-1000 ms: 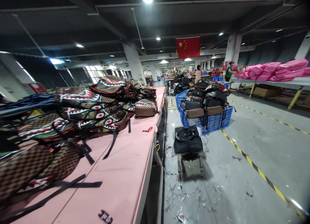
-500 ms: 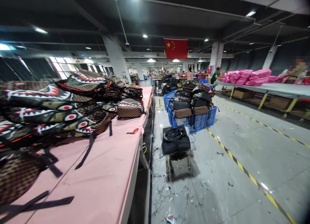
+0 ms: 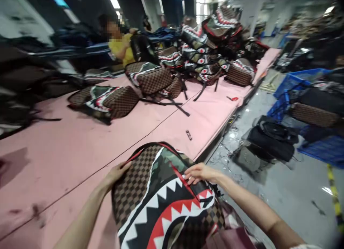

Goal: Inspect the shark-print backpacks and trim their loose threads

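Pink table (image 3: pixel 80 145), backpack (image 3: pixel 142 170) between both hands

The table spreads ahead of both hands, bearing piled bags (image 3: pixel 201 59) well beyond them. The checked, shark-mouthed backpack is between the hands. The left hand (image 3: pixel 118 173) touches its upper left edge, fingertips partly hidden; I cannot tell its grip. The right hand (image 3: pixel 199 172), fingers bent, touches a red strip (image 3: pixel 190 189); pinching is unclear. Beyond it lies a small dark object (image 3: pixel 189 135).

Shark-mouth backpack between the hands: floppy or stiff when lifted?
The backpack probably flexes but should hold a rough shape: soft-looking panel, curved dark rim. Unlikely to roll, given its broad front. May snag, judging by loose straps trailing from similar bags on the table.
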Demonstrator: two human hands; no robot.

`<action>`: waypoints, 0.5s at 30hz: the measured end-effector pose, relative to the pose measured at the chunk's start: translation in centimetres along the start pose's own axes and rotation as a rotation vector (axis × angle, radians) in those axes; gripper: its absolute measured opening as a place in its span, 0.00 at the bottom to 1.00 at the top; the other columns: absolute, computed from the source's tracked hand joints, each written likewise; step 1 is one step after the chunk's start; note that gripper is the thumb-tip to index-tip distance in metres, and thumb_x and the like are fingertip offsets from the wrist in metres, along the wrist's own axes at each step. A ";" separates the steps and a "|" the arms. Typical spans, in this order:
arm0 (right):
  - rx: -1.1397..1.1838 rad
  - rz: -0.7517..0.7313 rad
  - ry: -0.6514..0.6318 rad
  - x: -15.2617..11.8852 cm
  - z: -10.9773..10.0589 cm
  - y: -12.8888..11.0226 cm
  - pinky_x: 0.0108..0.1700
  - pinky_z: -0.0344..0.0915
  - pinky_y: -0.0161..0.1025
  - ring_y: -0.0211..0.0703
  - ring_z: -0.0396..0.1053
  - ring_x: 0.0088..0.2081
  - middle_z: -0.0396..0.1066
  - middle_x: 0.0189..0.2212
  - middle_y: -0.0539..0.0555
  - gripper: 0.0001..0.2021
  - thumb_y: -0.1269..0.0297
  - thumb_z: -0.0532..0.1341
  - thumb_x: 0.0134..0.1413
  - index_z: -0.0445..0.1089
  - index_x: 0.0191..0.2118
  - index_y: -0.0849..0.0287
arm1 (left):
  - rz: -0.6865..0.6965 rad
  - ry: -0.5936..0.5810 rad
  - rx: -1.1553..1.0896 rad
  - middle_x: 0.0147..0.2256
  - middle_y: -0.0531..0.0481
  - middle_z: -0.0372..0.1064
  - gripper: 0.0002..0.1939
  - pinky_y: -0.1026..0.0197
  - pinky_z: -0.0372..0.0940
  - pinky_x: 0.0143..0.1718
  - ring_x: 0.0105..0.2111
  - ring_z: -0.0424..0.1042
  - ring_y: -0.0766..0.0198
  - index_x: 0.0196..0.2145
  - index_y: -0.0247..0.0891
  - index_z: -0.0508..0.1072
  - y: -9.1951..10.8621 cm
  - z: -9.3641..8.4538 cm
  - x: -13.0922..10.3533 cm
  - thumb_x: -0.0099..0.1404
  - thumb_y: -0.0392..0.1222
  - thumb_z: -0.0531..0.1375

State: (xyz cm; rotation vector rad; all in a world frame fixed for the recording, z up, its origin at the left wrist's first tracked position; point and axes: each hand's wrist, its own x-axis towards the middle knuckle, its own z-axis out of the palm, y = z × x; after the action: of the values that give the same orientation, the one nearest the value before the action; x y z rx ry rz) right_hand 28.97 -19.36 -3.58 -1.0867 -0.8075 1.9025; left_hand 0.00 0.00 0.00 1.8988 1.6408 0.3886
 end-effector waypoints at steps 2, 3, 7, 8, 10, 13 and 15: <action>-0.048 -0.025 0.176 -0.2 -2.0 -0.6 0.28 0.65 0.32 0.37 0.71 0.29 0.73 0.32 0.58 0.17 0.57 0.65 0.45 0.70 0.38 0.65 | -0.102 0.029 -0.018 0.33 0.50 0.72 0.13 0.58 0.68 0.38 0.36 0.71 0.60 0.40 0.34 0.70 -2.4 -1.0 -0.9 0.60 0.44 0.58; -0.070 -0.043 0.243 -0.1 -2.8 -0.9 0.27 0.64 0.31 0.36 0.70 0.27 0.74 0.31 0.57 0.15 0.58 0.64 0.46 0.71 0.37 0.65 | -0.129 0.062 -0.041 0.33 0.50 0.73 0.15 0.59 0.67 0.39 0.37 0.71 0.59 0.41 0.35 0.70 -2.9 -1.5 -1.3 0.58 0.45 0.58; -0.132 -0.157 0.367 1.2 -3.0 -3.3 0.28 0.63 0.30 0.34 0.68 0.28 0.73 0.33 0.56 0.12 0.60 0.62 0.49 0.70 0.37 0.63 | -0.032 0.145 -0.308 0.34 0.51 0.73 0.21 0.61 0.66 0.38 0.36 0.71 0.59 0.41 0.35 0.71 -0.7 -4.9 -6.3 0.52 0.49 0.60; -0.156 -0.228 0.383 1.5 -2.2 -4.4 0.30 0.64 0.31 0.34 0.69 0.31 0.73 0.36 0.56 0.13 0.59 0.61 0.51 0.70 0.39 0.62 | 0.023 0.152 -0.344 0.33 0.52 0.73 0.18 0.62 0.66 0.36 0.34 0.71 0.60 0.36 0.35 0.73 0.3 -5.8 -8.8 0.49 0.48 0.62; -0.257 -0.456 0.341 1.8 0.1 -7.0 0.39 0.65 0.35 0.37 0.69 0.39 0.70 0.44 0.56 0.16 0.55 0.57 0.54 0.69 0.44 0.60 | 0.210 -0.073 -0.300 0.30 0.52 0.72 0.07 0.66 0.64 0.33 0.32 0.70 0.63 0.26 0.37 0.75 2.2 -6.8 -14.7 0.50 0.43 0.63; -0.598 -0.759 -0.104 0.6 4.2 -9.4 0.53 0.57 0.42 0.41 0.62 0.52 0.64 0.52 0.56 0.18 0.52 0.52 0.59 0.69 0.47 0.57 | 0.408 -0.515 -0.225 0.28 0.52 0.71 0.10 0.67 0.62 0.31 0.28 0.69 0.67 0.27 0.42 0.77 3.6 -4.9 -23.4 0.57 0.33 0.56; -0.901 -0.700 -0.508 -1.0 5.9 -8.5 0.58 0.50 0.44 0.42 0.58 0.56 0.63 0.53 0.54 0.18 0.52 0.51 0.59 0.70 0.47 0.56 | 0.405 -0.544 -0.188 0.28 0.52 0.70 0.13 0.67 0.61 0.31 0.29 0.68 0.67 0.29 0.44 0.77 3.0 -1.5 -27.6 0.55 0.28 0.55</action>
State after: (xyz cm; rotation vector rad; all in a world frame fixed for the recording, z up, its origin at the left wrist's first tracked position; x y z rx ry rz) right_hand 26.72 -16.89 6.25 -0.6098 -2.1359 1.1818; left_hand -3.84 -26.58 7.34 1.9628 0.8418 0.1530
